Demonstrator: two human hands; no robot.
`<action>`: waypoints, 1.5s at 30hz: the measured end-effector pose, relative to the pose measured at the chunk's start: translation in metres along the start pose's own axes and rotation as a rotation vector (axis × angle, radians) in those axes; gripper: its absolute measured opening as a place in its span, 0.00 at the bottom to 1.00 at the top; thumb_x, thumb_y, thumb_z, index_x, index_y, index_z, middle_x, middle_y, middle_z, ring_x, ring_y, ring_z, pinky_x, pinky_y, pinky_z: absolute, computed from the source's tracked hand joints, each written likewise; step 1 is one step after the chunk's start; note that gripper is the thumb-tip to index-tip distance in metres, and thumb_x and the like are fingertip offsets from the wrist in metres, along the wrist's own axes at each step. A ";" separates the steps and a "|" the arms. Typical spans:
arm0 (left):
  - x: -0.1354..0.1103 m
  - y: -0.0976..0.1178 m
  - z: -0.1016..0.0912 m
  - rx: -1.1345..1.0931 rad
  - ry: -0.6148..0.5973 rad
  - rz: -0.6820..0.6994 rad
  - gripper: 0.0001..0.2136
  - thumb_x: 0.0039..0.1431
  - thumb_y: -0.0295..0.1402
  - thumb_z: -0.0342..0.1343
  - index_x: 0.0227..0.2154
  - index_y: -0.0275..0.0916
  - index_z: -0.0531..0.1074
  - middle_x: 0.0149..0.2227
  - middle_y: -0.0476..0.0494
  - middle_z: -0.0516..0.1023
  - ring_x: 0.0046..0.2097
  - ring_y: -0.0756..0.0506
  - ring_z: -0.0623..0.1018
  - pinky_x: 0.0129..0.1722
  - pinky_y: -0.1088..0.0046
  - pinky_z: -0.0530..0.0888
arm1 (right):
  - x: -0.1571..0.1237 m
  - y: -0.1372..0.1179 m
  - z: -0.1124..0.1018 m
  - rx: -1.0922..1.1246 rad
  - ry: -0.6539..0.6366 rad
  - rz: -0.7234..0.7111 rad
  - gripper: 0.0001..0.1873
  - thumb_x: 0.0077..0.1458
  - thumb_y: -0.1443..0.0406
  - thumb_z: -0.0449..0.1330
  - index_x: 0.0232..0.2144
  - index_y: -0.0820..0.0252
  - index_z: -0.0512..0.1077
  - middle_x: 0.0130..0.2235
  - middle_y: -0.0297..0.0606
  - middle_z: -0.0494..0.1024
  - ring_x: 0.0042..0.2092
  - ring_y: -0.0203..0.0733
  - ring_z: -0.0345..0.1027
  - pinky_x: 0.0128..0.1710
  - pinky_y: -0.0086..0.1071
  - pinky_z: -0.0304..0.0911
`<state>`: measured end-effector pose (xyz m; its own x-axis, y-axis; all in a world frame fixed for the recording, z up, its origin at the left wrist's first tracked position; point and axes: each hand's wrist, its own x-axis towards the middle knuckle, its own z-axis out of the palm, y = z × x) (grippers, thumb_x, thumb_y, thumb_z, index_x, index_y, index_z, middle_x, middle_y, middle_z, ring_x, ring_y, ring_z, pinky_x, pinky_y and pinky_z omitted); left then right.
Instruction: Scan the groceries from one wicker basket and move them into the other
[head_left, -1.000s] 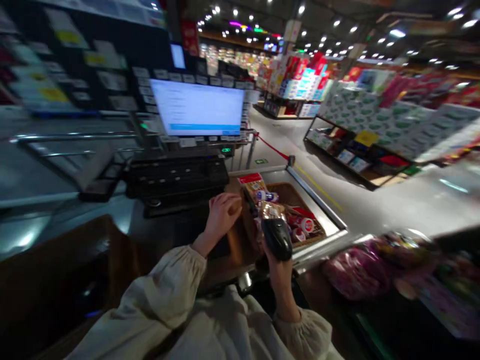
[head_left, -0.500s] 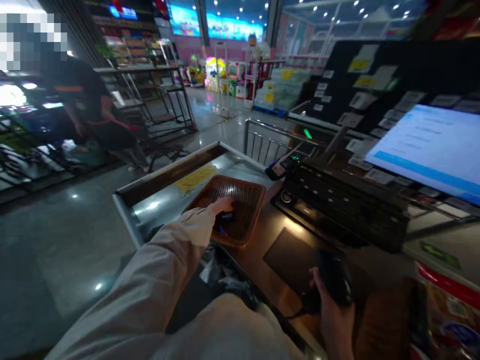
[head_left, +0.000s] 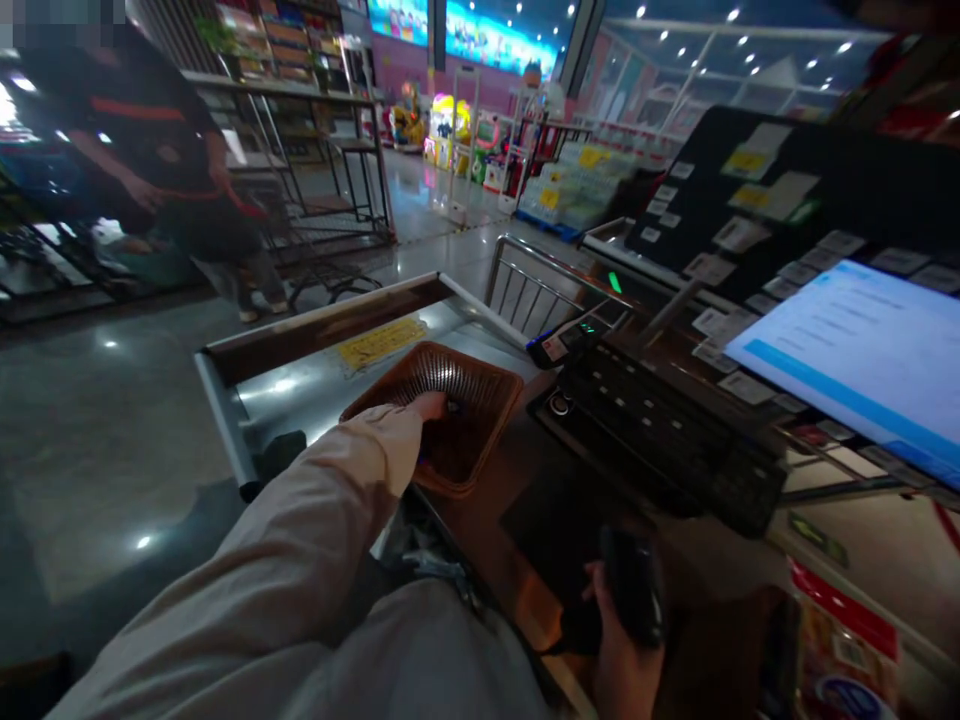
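Room above the wicker basket [head_left: 480,372] (low rim); keyboard [head_left: 660,430] blocks rightward.

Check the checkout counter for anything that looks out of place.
A crumpled plastic bag sits bunched at the edge of the checkout counter, just under the left forearm; it looks stray, not folded away.

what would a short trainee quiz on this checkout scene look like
1. Which hand holds the black handheld scanner?
2. True or false: the left hand reaches over the woven brown basket.
3. What colour is the notice on the steel counter beside the basket?

Key: 1. The right hand. 2. True. 3. Yellow.
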<state>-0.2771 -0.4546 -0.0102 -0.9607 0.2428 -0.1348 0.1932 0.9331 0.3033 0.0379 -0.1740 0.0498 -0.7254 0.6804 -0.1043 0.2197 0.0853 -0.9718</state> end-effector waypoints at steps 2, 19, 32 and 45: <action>0.003 0.008 -0.016 0.028 0.032 0.001 0.19 0.49 0.36 0.63 0.44 0.33 0.75 0.44 0.36 0.76 0.47 0.40 0.76 0.47 0.68 0.73 | 0.000 0.001 -0.001 0.050 0.028 0.018 0.25 0.36 0.47 0.71 0.27 0.64 0.77 0.27 0.41 0.80 0.31 0.45 0.73 0.30 0.33 0.66; -0.115 0.247 0.017 -0.512 0.687 0.677 0.31 0.56 0.32 0.59 0.62 0.44 0.58 0.49 0.41 0.74 0.52 0.41 0.71 0.54 0.60 0.68 | -0.014 0.000 -0.039 0.080 0.132 0.114 0.23 0.30 0.52 0.73 0.25 0.64 0.78 0.24 0.40 0.79 0.28 0.48 0.73 0.28 0.36 0.69; -0.120 0.272 0.030 -0.471 0.604 0.758 0.31 0.56 0.32 0.59 0.62 0.42 0.58 0.51 0.40 0.74 0.55 0.40 0.70 0.56 0.60 0.64 | -0.020 -0.008 -0.039 0.172 0.152 0.051 0.21 0.36 0.56 0.71 0.32 0.64 0.78 0.31 0.41 0.82 0.34 0.48 0.76 0.37 0.39 0.71; -0.124 0.257 0.029 -0.472 0.616 0.697 0.30 0.57 0.33 0.58 0.62 0.41 0.58 0.51 0.41 0.74 0.56 0.41 0.69 0.57 0.61 0.63 | -0.023 -0.007 -0.036 0.135 0.043 0.038 0.18 0.39 0.56 0.70 0.30 0.64 0.79 0.27 0.39 0.81 0.30 0.46 0.75 0.32 0.36 0.70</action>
<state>-0.1028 -0.2373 0.0565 -0.6273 0.3870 0.6758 0.7738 0.4076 0.4848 0.0764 -0.1643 0.0668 -0.6889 0.7121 -0.1350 0.1545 -0.0378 -0.9873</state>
